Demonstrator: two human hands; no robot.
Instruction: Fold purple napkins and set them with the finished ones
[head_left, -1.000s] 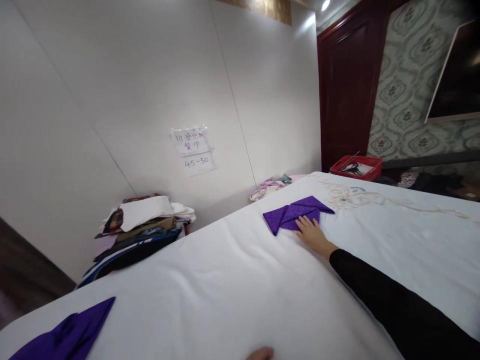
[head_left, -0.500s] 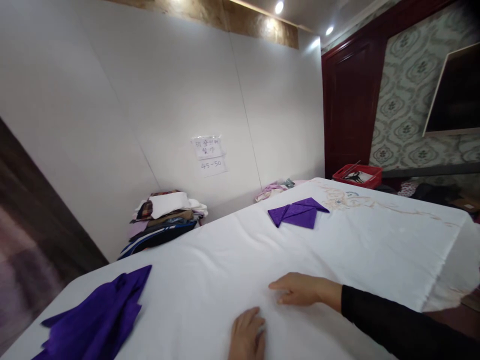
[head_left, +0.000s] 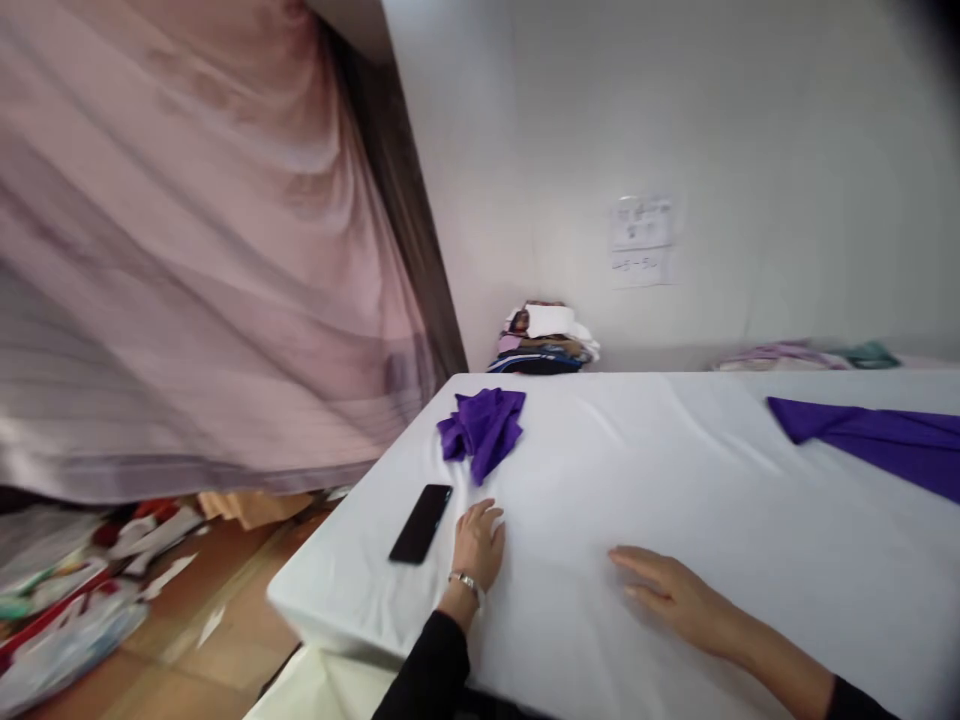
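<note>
Left hand [head_left: 478,545] is palm-down right of the phone [head_left: 421,523], fingers loosely spread; right hand [head_left: 667,592], farther right, looks uncurled, bit blurry tho. Crumpled purple cloth [head_left: 484,425] is just past the phone, folded one [head_left: 885,440] way right.

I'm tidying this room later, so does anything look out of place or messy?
Yes. Clutter lies strewn over the floor left of the table. On the table, a crumpled purple cloth looks untidy compared with the flatter purple cloth at the picture's right edge.
</note>
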